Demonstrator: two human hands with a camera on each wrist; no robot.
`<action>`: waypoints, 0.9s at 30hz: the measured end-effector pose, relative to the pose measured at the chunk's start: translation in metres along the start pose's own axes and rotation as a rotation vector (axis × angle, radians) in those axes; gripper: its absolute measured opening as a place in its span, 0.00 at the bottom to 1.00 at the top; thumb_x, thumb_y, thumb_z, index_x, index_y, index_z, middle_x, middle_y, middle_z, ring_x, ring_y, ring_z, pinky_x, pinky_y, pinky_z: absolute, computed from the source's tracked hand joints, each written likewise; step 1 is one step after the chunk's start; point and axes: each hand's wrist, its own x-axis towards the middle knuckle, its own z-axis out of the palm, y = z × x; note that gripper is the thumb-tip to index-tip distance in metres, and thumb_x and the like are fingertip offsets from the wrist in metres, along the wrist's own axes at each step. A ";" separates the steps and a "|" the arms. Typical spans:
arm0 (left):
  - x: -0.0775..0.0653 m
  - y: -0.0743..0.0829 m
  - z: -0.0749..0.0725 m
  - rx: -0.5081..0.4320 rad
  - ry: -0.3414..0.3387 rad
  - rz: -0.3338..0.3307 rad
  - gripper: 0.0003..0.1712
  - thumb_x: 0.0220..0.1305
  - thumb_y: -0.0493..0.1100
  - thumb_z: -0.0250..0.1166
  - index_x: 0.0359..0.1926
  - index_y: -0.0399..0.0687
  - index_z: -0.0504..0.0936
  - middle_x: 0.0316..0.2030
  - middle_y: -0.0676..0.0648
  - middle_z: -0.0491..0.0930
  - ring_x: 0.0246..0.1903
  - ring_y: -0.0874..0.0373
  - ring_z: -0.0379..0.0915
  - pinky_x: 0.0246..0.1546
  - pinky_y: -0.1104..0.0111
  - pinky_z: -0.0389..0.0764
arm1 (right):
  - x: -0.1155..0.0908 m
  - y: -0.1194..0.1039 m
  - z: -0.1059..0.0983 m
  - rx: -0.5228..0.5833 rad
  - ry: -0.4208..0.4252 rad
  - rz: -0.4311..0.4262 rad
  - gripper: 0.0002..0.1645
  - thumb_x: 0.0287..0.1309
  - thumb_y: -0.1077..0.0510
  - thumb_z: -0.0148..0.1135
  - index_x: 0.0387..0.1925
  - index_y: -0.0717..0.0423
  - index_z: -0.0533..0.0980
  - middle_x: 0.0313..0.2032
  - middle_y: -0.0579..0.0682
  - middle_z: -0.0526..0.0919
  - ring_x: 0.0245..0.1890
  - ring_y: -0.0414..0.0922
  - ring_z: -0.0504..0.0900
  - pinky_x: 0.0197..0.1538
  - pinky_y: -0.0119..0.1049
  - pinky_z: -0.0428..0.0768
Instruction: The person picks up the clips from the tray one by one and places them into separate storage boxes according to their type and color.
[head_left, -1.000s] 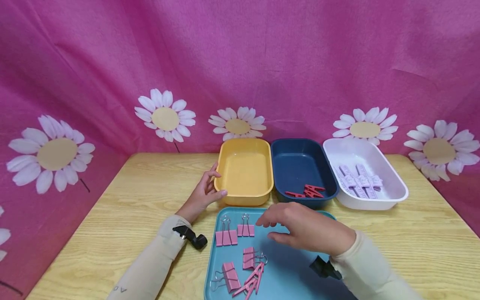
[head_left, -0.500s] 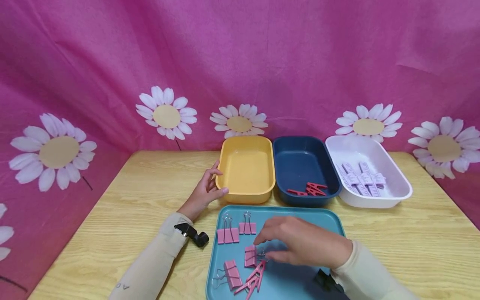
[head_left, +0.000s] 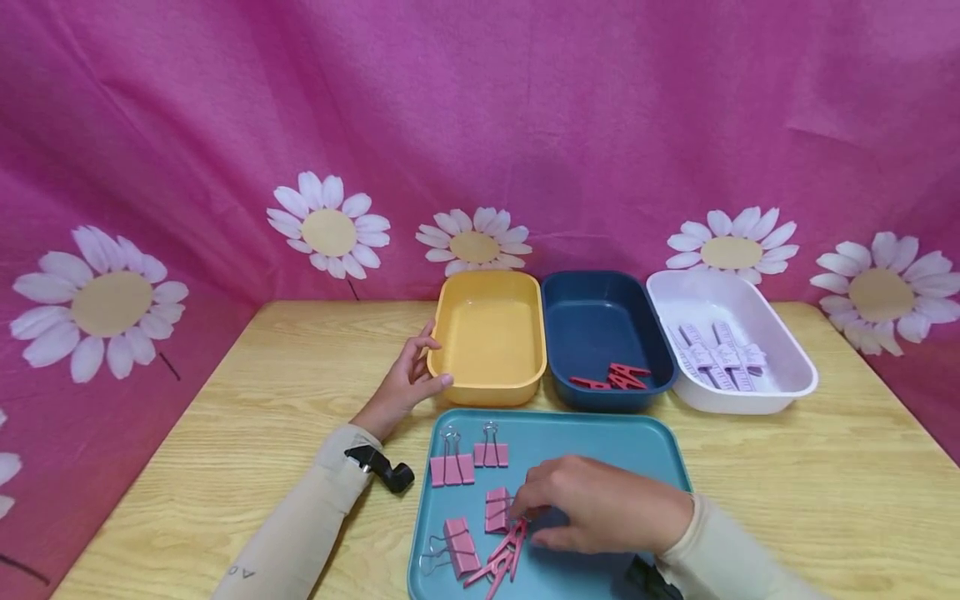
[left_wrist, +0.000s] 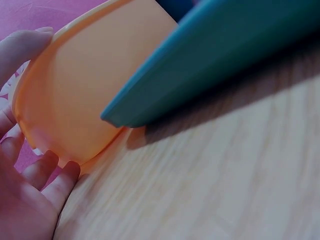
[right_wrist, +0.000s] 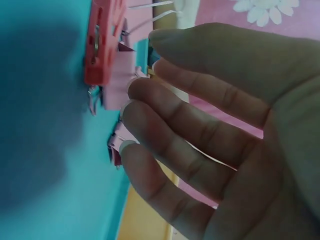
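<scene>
My left hand (head_left: 401,387) rests against the left side of the yellow bin (head_left: 491,396), its thumb by the near corner; the left wrist view shows spread fingers (left_wrist: 37,172) along the bin's outer wall. Over the teal tray (head_left: 615,425), my right hand (head_left: 600,504) hovers with bent, parted fingers just beside pink-red clothespins (head_left: 504,557). In the right wrist view, a clothespin (right_wrist: 102,45) lies close to the fingertips, with a gap between thumb and fingers. Pink binder clips lie on the tray: one (head_left: 497,510) partly behind the right fingers, others (head_left: 452,471) to the left.
A navy bin (head_left: 600,325) right of the yellow one holds red clothespins (head_left: 622,377). The white bin (head_left: 795,392) at far right holds pale purple strips with ruler-like marks (head_left: 723,358). Behind the wooden table (head_left: 300,358) hangs a pink daisy-print cloth (head_left: 480,108).
My right hand has come down and toward me over the tray, from near the upper binder clips to the clothespins. The left hand stays at the yellow bin.
</scene>
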 end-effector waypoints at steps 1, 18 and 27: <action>0.000 0.000 0.000 0.000 0.000 -0.002 0.27 0.61 0.35 0.66 0.56 0.43 0.62 0.76 0.58 0.41 0.70 0.51 0.52 0.69 0.60 0.58 | 0.001 0.000 0.001 0.009 -0.008 0.001 0.18 0.56 0.54 0.69 0.50 0.44 0.81 0.44 0.34 0.82 0.42 0.29 0.77 0.47 0.29 0.80; -0.001 0.002 0.001 -0.020 -0.003 -0.006 0.27 0.61 0.33 0.65 0.57 0.40 0.61 0.75 0.60 0.43 0.70 0.54 0.53 0.67 0.65 0.61 | 0.009 0.005 0.020 -0.096 0.041 -0.017 0.14 0.56 0.56 0.69 0.46 0.44 0.82 0.43 0.35 0.81 0.43 0.30 0.77 0.48 0.31 0.80; 0.001 0.002 0.000 -0.003 -0.003 -0.020 0.28 0.61 0.35 0.66 0.57 0.43 0.62 0.75 0.62 0.42 0.70 0.54 0.52 0.68 0.65 0.59 | 0.011 0.010 0.024 -0.081 0.048 -0.036 0.11 0.55 0.56 0.70 0.41 0.43 0.83 0.36 0.34 0.80 0.35 0.28 0.75 0.41 0.24 0.79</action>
